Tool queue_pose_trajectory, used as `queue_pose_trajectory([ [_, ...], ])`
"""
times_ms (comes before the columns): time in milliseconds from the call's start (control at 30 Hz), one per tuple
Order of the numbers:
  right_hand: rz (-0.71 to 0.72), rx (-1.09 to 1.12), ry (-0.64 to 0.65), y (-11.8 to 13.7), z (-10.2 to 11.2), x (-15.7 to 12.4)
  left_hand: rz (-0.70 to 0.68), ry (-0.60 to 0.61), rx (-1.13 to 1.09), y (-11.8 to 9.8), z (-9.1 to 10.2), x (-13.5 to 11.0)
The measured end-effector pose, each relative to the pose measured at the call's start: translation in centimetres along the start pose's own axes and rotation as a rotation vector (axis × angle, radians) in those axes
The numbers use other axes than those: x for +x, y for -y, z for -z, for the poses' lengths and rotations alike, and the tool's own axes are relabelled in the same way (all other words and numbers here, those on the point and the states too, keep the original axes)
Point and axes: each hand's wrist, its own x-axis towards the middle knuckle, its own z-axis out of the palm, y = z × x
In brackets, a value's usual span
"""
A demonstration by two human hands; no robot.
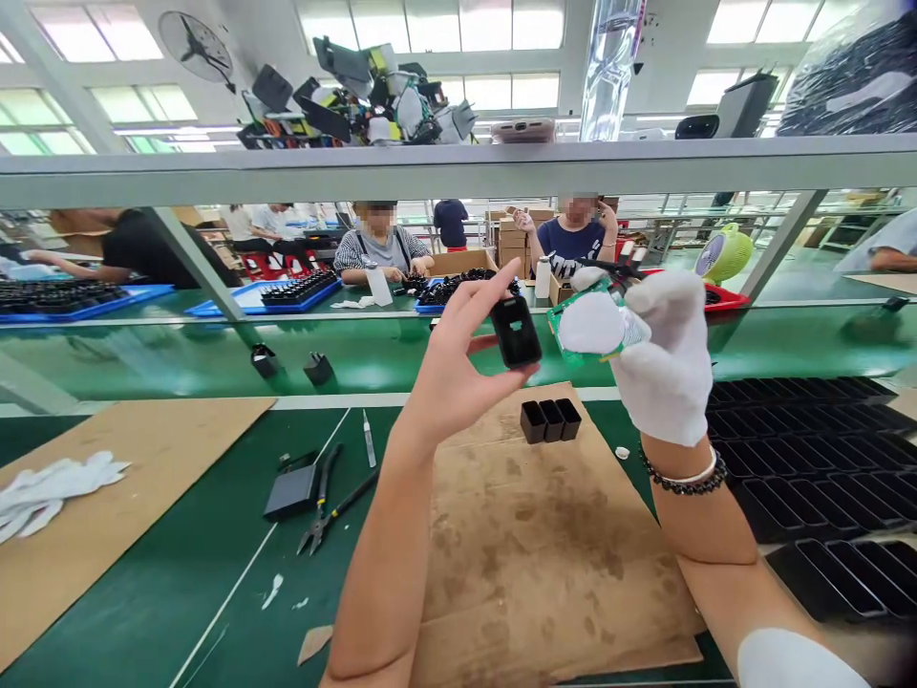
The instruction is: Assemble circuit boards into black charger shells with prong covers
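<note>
The bare left hand (451, 363) grips a black rectangular plastic case (519, 339), while, apart from it, the white-gloved right hand (670, 354) holds a green-and-white circuit board (590, 325).

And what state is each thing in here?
Left hand: bare, holding the black housing.
Right hand: gloved, holding the circuit board.
Black housing: raised, hollow side toward the camera.
Circuit board: raised, beside the housing.
Three black casings: standing in a row.
Pliers: handles spread.
Cardboard sheet: flat, stained.
</note>
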Motion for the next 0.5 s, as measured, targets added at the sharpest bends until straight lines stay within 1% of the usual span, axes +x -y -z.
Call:
queue_pose_trajectory([
  [33,0.067,-0.049,-0.018,0.3,-0.3,-0.4,-0.008,0.001,-0.003,-0.7,0.0,-0.1],
  [100,0.149,-0.121,-0.057,0.6,-0.4,-1.0,-0.021,-0.003,0.011,-1.9,-0.1,-0.2],
  [200,0.188,-0.146,-0.100,0.5,-0.1,-1.5,-0.068,-0.022,0.062,-3.1,-0.1,-0.3],
  [333,0.187,-0.207,-0.149,0.3,0.3,-1.9,-0.114,-0.067,0.119,-3.4,-0.1,-0.1],
  [433,0.195,-0.234,-0.163,0.2,0.3,-1.9,-0.107,-0.053,0.127,-3.2,-0.1,-0.1],
  [500,0.189,-0.201,-0.186,0.3,0.0,-1.8,-0.101,-0.047,0.106,-3.1,-0.2,-0.1],
])
